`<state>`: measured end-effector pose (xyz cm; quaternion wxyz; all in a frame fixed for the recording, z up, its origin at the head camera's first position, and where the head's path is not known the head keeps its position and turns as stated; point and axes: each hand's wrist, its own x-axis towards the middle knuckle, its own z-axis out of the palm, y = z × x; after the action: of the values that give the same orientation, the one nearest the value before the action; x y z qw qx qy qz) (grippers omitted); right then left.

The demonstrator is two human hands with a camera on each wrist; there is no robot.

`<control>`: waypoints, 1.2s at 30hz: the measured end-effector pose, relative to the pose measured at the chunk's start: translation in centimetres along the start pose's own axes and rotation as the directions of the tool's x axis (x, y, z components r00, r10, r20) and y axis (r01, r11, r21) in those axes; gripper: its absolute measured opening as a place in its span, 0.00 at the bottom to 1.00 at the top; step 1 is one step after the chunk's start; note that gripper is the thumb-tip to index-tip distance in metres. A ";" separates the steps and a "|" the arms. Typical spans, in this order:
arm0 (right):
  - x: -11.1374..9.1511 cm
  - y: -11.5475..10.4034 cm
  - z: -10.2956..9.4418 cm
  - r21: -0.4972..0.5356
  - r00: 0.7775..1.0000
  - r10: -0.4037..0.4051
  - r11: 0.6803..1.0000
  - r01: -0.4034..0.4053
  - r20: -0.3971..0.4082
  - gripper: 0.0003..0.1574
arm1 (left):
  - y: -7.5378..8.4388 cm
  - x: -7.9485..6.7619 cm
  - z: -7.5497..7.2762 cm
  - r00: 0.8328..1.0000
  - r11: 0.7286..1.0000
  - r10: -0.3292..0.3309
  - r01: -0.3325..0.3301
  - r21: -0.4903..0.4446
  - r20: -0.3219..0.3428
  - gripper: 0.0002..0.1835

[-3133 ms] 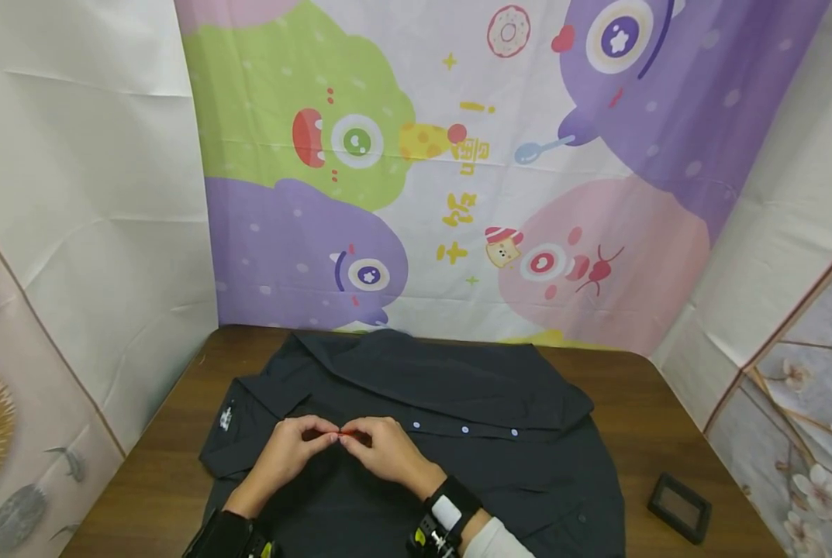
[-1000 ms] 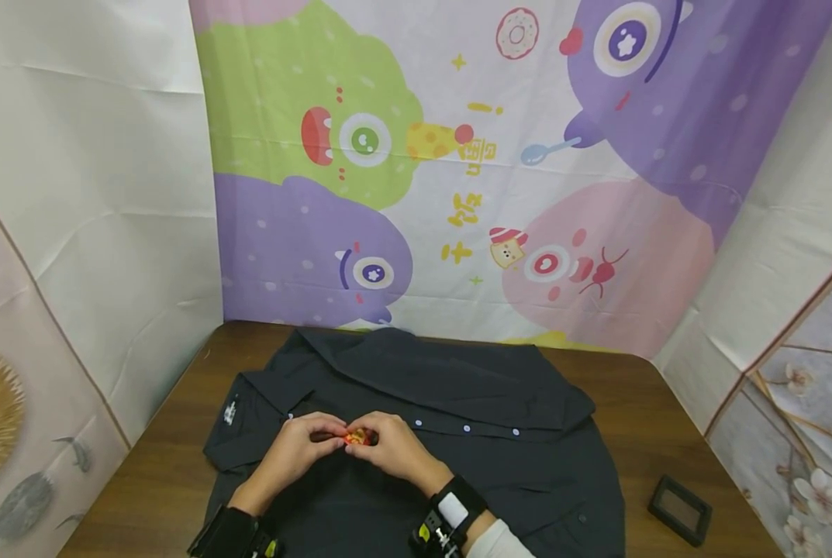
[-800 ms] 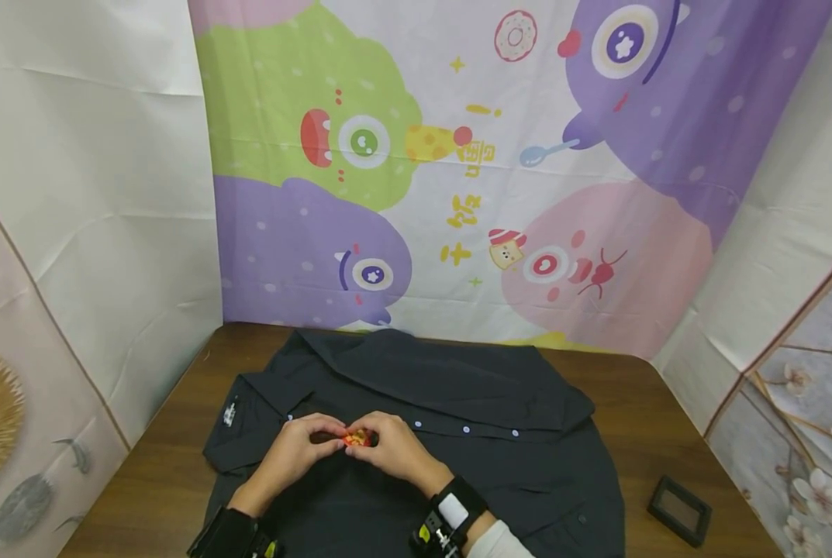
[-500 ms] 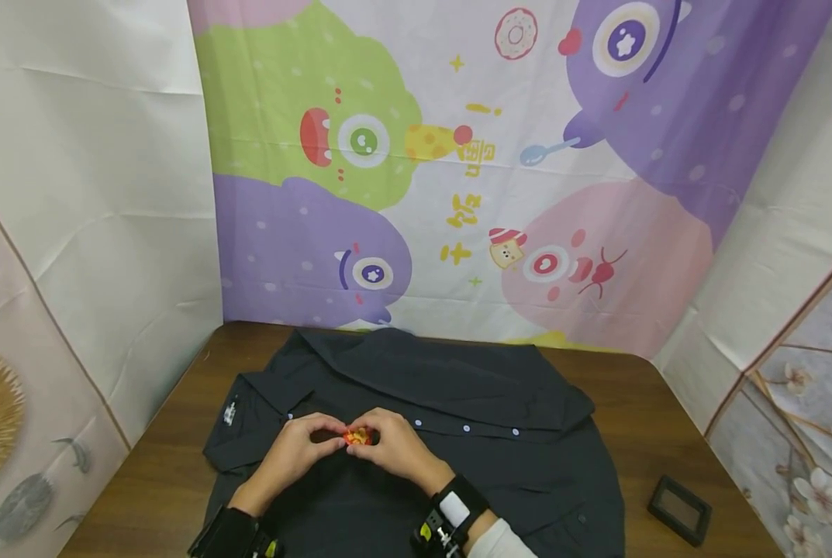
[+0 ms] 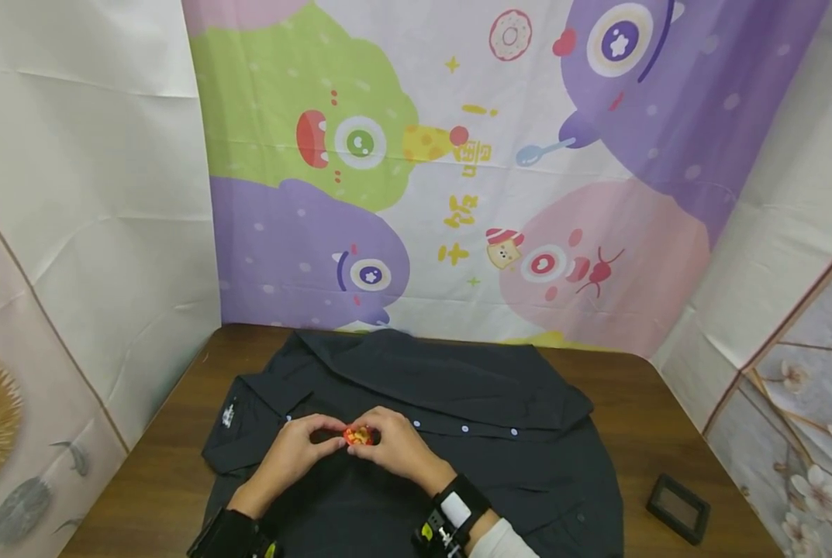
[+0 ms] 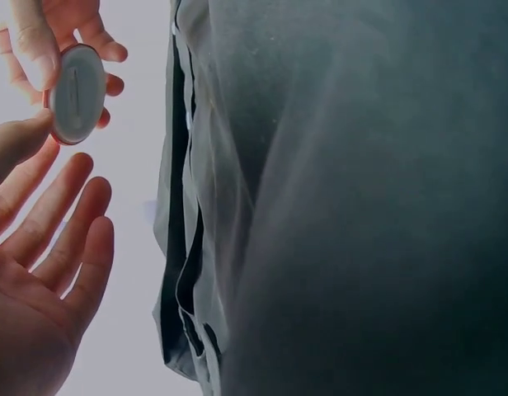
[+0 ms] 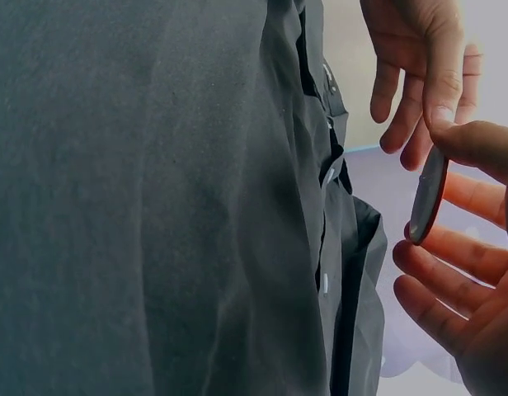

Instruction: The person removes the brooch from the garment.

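Both hands hold a small round badge, red and yellow on its face, above a black shirt [image 5: 402, 496] spread on the table. At its left edge, the thumb and forefinger of my left hand [image 5: 297, 451] pinch the badge [image 5: 358, 436]. My right hand [image 5: 396, 448] pinches it from the other side. In the left wrist view, the badge's pale back [image 6: 89, 95] shows a thin straight bar down its middle. Seen nearly edge-on in the right wrist view, the badge [image 7: 428, 195] sits between both hands' fingertips. Remaining fingers of both hands spread loosely.
White buttons [image 5: 465, 428] run along the shirt's folded front. A small black frame [image 5: 678, 508] lies on the brown table [image 5: 639, 403] at the right. Behind the table hangs a cartoon cloth [image 5: 450, 294], with pale panels [image 5: 94, 194] at the sides.
Earlier only a thin red sliver showed between the fingertips. The badge has been turned so its red and yellow face looks up at the head camera. The shirt stays put.
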<state>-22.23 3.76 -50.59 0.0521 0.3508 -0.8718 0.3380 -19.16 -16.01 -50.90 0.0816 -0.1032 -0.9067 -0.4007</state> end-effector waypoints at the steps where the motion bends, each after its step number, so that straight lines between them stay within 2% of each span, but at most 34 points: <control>1: 0.0 0.0 0.0 -0.010 1.000 -0.002 1.000 0.002 -0.005 0.15 | 0.1 0.0 0.0 1.000 1.000 -0.003 0.003 0.001 0.002 0.07; 6: -0.2 -0.1 -0.1 -0.059 1.000 -0.009 0.998 0.007 -0.023 0.16 | 0.3 0.0 0.1 1.000 1.000 -0.010 0.010 -0.011 0.014 0.08; 18: -0.5 0.0 -0.5 -0.063 0.999 0.011 0.998 -0.014 -0.046 0.18 | 0.6 0.2 0.0 0.999 0.999 0.010 -0.008 -0.034 0.041 0.11; 27: 0.1 0.0 -0.8 -0.151 0.992 0.008 0.988 -0.027 -0.123 0.19 | 0.8 0.5 -0.3 0.999 0.998 -0.002 -0.001 0.055 0.047 0.17; 31: 0.1 -0.1 -1.0 -0.154 0.991 0.017 0.987 -0.038 -0.133 0.18 | 0.9 0.6 -0.5 0.997 0.997 -0.014 0.008 0.077 0.076 0.19; 36: -0.3 -0.1 -0.8 -0.144 0.989 0.044 0.988 -0.064 -0.138 0.18 | 1.2 -0.1 -0.2 0.992 0.994 -0.035 0.022 0.105 0.123 0.23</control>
<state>-22.03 4.40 -50.05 0.1276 0.2987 -0.8981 0.2966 -18.77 -15.34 -49.95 0.0244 -0.1107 -0.9309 -0.3472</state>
